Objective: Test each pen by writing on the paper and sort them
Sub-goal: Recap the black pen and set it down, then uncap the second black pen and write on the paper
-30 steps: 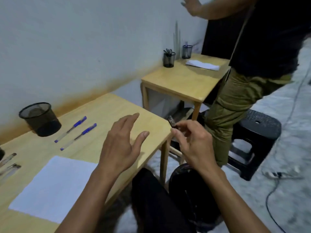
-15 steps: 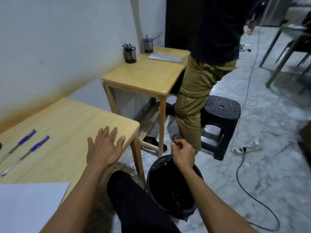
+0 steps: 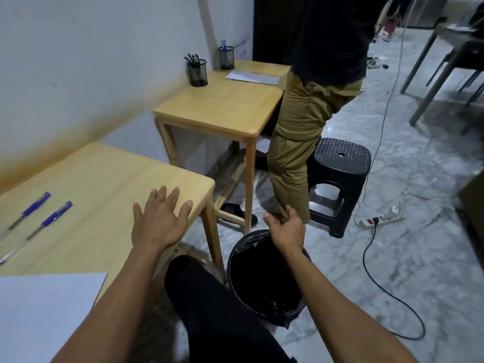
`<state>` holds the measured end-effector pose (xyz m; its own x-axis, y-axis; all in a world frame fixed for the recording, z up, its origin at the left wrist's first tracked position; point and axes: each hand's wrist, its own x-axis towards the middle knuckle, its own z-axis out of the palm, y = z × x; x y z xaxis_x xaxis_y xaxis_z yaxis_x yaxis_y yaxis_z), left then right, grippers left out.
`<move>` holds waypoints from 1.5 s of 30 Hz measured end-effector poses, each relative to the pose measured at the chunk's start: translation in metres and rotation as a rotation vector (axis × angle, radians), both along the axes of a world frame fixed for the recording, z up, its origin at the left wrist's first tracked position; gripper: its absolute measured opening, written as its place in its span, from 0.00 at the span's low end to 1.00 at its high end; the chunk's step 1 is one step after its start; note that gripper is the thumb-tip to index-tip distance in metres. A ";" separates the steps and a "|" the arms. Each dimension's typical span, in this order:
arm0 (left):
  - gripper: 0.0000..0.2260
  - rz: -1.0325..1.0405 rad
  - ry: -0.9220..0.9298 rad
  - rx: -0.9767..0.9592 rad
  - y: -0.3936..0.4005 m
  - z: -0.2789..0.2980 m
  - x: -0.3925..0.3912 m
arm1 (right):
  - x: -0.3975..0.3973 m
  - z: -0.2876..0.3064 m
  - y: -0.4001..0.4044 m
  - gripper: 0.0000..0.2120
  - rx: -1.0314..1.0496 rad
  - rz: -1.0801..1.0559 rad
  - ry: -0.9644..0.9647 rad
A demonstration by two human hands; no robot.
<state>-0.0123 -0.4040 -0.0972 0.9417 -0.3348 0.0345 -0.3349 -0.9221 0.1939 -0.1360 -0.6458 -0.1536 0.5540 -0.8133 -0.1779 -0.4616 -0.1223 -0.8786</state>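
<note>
Two blue-capped pens (image 3: 39, 225) lie side by side near the left edge of the wooden tabletop (image 3: 104, 179) in the head view, well apart from both of my hands. My left hand (image 3: 158, 222) rests flat on the tabletop near its right front corner, fingers spread apart, holding nothing. My right hand (image 3: 286, 227) hangs off the table, above the far rim of a black bin (image 3: 264, 279) lined with a dark bag; its fingers are loosely parted and curled downward, and I see no pen between them. Whether a pen lies inside the bin I cannot tell, as the inside is too dark. A white sheet of paper (image 3: 44, 310) lies at the front left corner of the tabletop, near my left forearm.

Beyond my table stands a second wooden table (image 3: 220, 108) against the white wall, carrying two mesh pen cups (image 3: 197, 73) at its far edge and another sheet of paper (image 3: 252, 77). A person in khaki trousers (image 3: 296, 142) stands just beside it, next to a black plastic stool (image 3: 339, 174). A power strip (image 3: 382, 220) and a black cable lie on the grey marbled floor.
</note>
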 end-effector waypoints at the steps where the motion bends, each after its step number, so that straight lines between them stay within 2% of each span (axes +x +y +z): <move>1: 0.30 0.000 0.001 0.000 0.000 0.000 0.000 | 0.000 0.000 0.000 0.37 0.004 -0.001 -0.002; 11: 0.29 0.006 0.022 -0.042 -0.002 0.002 -0.001 | 0.015 0.006 0.010 0.40 0.042 0.055 -0.108; 13: 0.28 0.011 0.066 -0.129 -0.001 0.005 0.000 | 0.018 0.015 0.018 0.35 0.028 0.083 -0.134; 15: 0.27 0.023 0.095 -0.296 0.004 0.013 -0.002 | 0.022 0.029 0.030 0.26 0.013 0.138 -0.184; 17: 0.24 0.043 0.079 -0.466 0.014 0.028 -0.007 | 0.027 0.047 0.048 0.18 0.008 0.211 -0.257; 20: 0.22 0.088 0.019 -0.604 0.041 0.052 -0.023 | 0.038 0.079 0.087 0.07 0.030 0.366 -0.373; 25: 0.19 0.255 -0.194 -0.820 0.119 0.072 -0.073 | 0.053 0.126 0.177 0.04 -0.008 0.737 -0.540; 30: 0.18 0.594 -0.357 -0.667 0.221 0.062 -0.137 | 0.073 0.134 0.284 0.04 -0.119 1.084 -0.632; 33: 0.19 0.856 -0.391 -0.544 0.273 0.039 -0.171 | 0.089 0.125 0.353 0.08 -0.256 1.341 -0.576; 35: 0.21 0.971 -0.357 -0.393 0.301 0.025 -0.186 | 0.098 0.119 0.398 0.11 -0.419 1.503 -0.504; 38: 0.27 1.050 -0.219 -0.143 0.335 0.007 -0.198 | 0.104 0.111 0.455 0.15 -0.717 1.680 -0.471; 41: 0.28 1.100 -0.139 -0.119 0.343 -0.001 -0.201 | 0.107 0.103 0.491 0.14 -0.939 1.773 -0.474; 45: 0.30 1.097 -0.156 -0.111 0.342 -0.004 -0.200 | 0.111 0.094 0.507 0.12 -1.080 1.797 -0.468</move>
